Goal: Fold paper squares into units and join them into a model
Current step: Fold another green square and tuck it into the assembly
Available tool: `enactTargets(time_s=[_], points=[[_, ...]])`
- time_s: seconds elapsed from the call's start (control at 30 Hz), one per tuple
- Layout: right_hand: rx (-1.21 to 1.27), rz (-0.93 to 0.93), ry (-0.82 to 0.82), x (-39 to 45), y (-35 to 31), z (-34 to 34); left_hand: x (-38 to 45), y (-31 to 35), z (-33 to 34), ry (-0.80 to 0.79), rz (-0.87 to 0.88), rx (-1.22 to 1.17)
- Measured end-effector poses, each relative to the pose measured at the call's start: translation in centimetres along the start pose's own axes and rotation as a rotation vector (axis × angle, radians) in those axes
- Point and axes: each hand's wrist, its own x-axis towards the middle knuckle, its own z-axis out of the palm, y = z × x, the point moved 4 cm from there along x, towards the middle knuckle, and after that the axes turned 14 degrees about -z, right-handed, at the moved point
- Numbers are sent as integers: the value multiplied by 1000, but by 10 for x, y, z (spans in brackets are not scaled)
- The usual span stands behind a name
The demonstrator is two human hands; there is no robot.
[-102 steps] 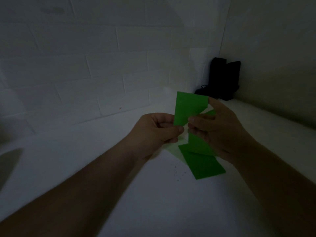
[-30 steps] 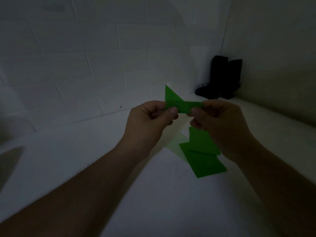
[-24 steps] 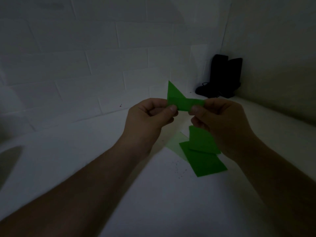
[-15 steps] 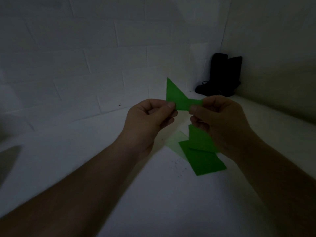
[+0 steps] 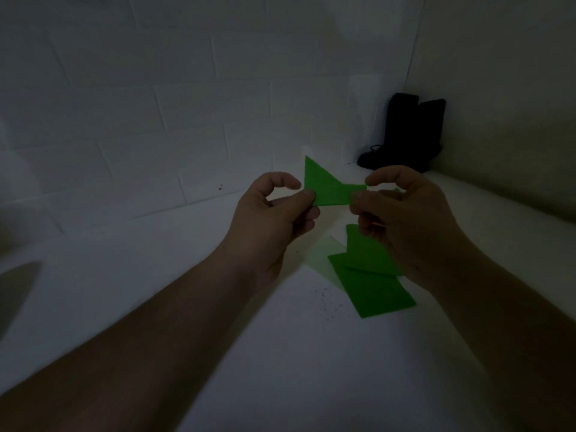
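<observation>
Nearest on the white table lie the two forearms, reaching away from the camera toward the middle of the scene. Just beyond them, to the right, a stack of green paper squares lies flat on the table, the upper sheet turned a little against the lower one, with a paler, translucent sheet peeking out at its left edge; no writing, brand or label can be read on any of them. Above the stack, held in the air between both hands, is the folded green unit. Its long axis runs left to right, and a triangular flap at its left end points up and away toward the wall. The left hand pinches the unit's left end between thumb and curled forefinger, the other fingers tucked beneath. The right hand pinches the right end the same way, its forefinger arched over the top edge. Farther off, in the far right corner where the white brick wall meets the side wall, stands a dark black object whose kind is hard to tell in the dim light.
</observation>
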Motion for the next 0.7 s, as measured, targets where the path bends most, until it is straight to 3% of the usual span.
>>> enactTargets(time_s=[0.3,0.5,0.6,0.7], points=[[49,-79,-80,2,-8,-3,-4,7,2,-30,150,261],[-323,-358,-72,-1,-16,-4,-4,8,-3,39,338,403],[-337,-314,-50,0,-13,-7,-3,12,-5,118,436,469],[-202,-231,-62,2,-12,-7,-5,11,-3,32,381,383]])
